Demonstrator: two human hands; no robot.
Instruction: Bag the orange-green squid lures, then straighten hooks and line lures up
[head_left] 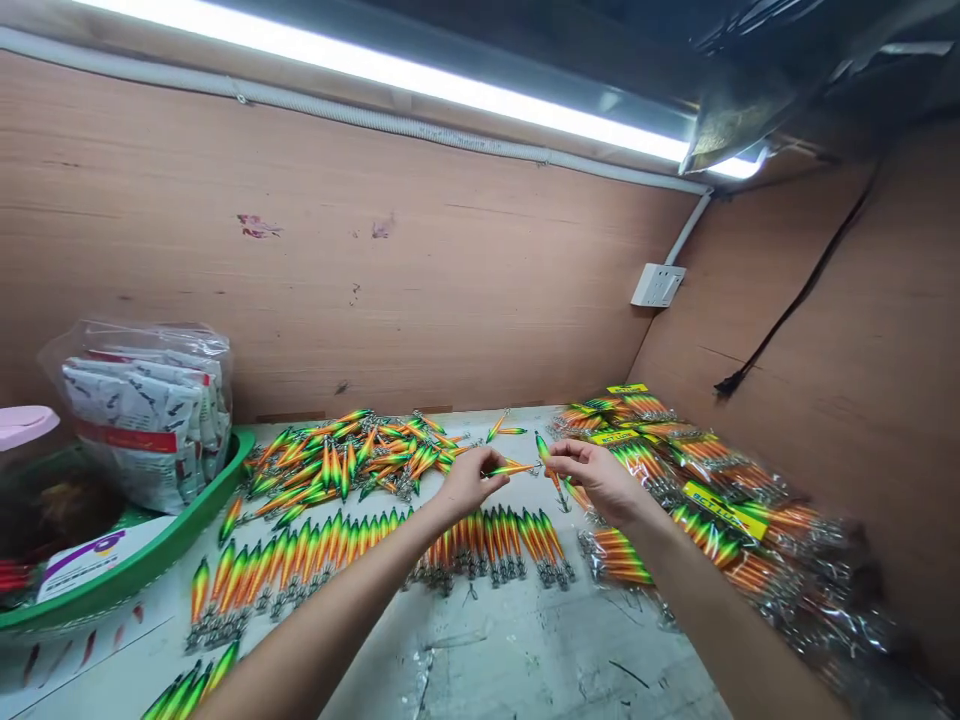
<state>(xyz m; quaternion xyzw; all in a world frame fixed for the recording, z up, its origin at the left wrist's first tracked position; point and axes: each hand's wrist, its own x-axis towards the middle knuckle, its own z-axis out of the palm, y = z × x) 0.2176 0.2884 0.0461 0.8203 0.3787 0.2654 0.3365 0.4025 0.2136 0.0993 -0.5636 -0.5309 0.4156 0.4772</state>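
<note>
My left hand pinches a green, yellow and orange squid jig that lies nearly level, its hooks pointing right. Just to the right, my right hand holds another squid jig by thumb and fingers, its green tip up and its hook crown hanging down. Behind my left hand a loose heap of the same jigs spreads over the white tabletop. Under my forearms runs a row of jigs laid side by side, hooks toward me. My left forearm covers part of that row.
Clear bags of jigs with yellow labels are piled at the right. At the left, a green basket holds a bag of printed packets. A wooden wall with a socket stands behind, beneath a tube light.
</note>
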